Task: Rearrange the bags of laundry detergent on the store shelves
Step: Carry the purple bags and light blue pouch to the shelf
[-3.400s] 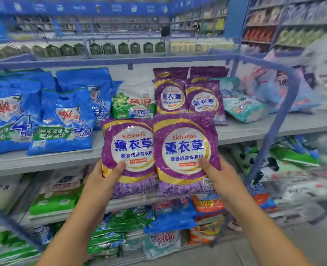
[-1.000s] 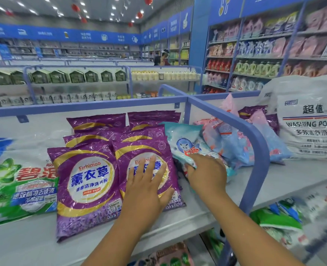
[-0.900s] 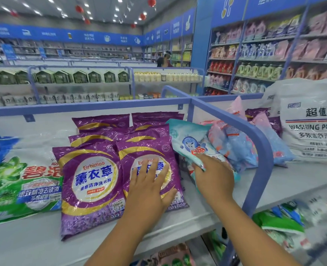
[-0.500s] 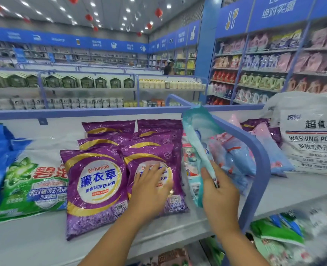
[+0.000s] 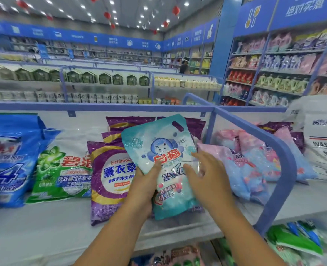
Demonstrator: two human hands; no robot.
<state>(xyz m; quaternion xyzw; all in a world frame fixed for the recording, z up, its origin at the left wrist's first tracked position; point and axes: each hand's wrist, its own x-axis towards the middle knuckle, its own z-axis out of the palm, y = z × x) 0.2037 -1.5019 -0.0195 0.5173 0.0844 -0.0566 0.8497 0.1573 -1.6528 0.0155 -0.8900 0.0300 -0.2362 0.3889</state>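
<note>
A teal detergent bag [image 5: 164,162] is held up between both hands, in front of the purple bags [image 5: 109,175] on the grey shelf [image 5: 43,231]. Its lower left edge is gripped by the left hand [image 5: 145,187], thumb on the front. The right hand [image 5: 207,177] is laid on the front, fingers spread and relaxed. Long axis near upright, handle-hole end up, top tilted slightly left, print facing the camera.
</note>
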